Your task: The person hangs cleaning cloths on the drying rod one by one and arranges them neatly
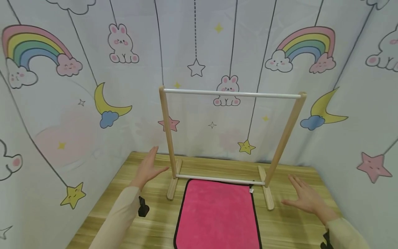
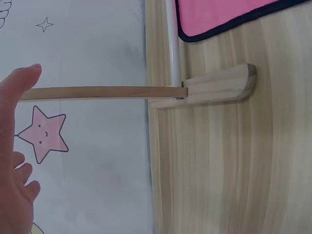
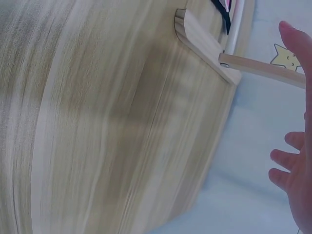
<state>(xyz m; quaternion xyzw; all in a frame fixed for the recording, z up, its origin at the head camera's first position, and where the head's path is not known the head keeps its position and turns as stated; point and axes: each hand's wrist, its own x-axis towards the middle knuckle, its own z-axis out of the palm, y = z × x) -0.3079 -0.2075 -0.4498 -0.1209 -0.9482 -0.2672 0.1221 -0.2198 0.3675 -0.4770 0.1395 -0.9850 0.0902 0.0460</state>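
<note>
The left hand (image 1: 148,171) was just left of the rack (image 1: 233,93), fingers extended and thumb spread apart from them, with hold of nothing. Beside it rose the rack's left post (image 1: 169,133), a slim wooden upright that looked stiff and fairly light, better gripped partway up than at the joints. Across the rack's top ran a white bar (image 1: 192,92), smooth and probably slippery. On the table (image 1: 155,228), just in front of the rack, the pink cloth (image 1: 217,214) lay flat, its far edge along the bottom bar (image 1: 199,177) (whether the two touched, I could not tell). It looked soft and light, likely to sag from a single pinch, so its two far corners seemed the surest holds. A small white tag (image 1: 251,190) stuck out just left of the rack's right foot (image 1: 268,197). Right of the rack, the right hand (image 1: 304,197) was spread likewise, holding nothing.
</note>
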